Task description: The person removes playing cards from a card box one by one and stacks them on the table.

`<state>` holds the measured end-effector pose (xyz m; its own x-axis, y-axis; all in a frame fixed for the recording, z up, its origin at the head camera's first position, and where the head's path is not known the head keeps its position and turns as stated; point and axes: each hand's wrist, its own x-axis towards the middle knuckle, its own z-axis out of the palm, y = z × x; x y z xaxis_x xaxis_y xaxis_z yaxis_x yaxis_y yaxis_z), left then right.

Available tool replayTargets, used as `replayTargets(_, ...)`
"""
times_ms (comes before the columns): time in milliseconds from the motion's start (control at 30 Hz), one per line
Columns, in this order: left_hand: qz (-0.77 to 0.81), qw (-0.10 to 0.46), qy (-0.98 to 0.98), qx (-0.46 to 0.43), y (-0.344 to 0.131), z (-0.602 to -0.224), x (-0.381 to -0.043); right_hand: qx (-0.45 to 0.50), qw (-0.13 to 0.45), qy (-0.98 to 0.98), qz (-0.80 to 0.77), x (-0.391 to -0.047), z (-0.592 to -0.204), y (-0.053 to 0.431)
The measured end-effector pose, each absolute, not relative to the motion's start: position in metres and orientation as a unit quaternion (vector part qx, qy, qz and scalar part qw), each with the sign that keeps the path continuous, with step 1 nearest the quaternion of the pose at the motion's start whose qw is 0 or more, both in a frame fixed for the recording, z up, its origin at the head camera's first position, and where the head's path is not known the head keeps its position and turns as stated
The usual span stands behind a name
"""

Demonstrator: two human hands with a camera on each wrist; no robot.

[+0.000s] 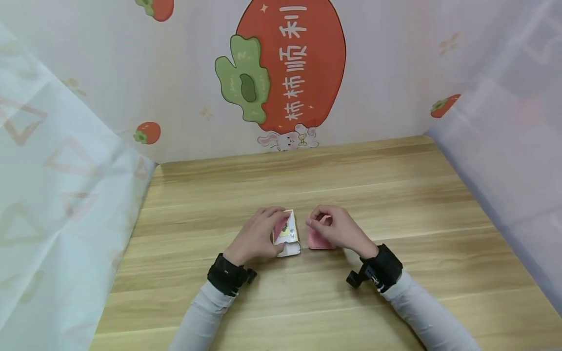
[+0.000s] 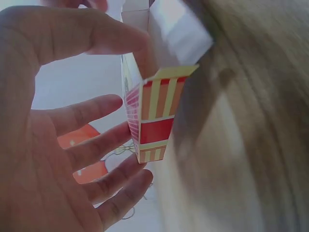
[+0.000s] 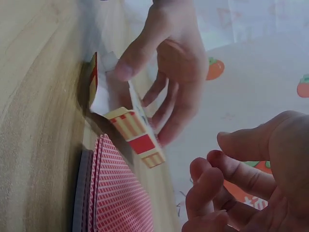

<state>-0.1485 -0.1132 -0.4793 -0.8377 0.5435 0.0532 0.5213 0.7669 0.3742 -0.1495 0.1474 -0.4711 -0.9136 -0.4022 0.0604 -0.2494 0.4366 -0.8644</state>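
An open playing-card box (image 1: 290, 229), pale with red and yellow stripes, lies on the table with its flap end toward me. My left hand (image 1: 259, 236) holds it from the left, thumb by the opening and fingers along its upper face. In the left wrist view the white inside of the box (image 2: 157, 130) shows. To its right lies a stack of red-backed playing cards (image 1: 319, 241), its edges slightly uneven in the right wrist view. Over this stack hovers my right hand (image 1: 340, 226), fingers loosely bent, thumb and fingertips apart, holding nothing.
The wood-grain table (image 1: 281, 302) is bordered at the back by a white printed cloth (image 1: 184, 73) with a large persimmon picture. White cloth sides stand left (image 1: 66, 219) and right (image 1: 505, 146). Both wrists wear black camera straps.
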Motion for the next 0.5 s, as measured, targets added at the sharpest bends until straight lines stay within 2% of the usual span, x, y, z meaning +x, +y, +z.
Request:
replayTargets(233, 0.176, 0.052, 0.943, 0.276, -0.114, -0.487, -0.152, -0.199, 0.057, 0.855, -0.475, -0.153, -0.469, 0.148)
replayTargets(500, 0.189, 0.043, 0.941, 0.278, -0.115, -0.492, -0.15, -0.22, 0.024, 0.866, -0.448, -0.15, -0.462, 0.149)
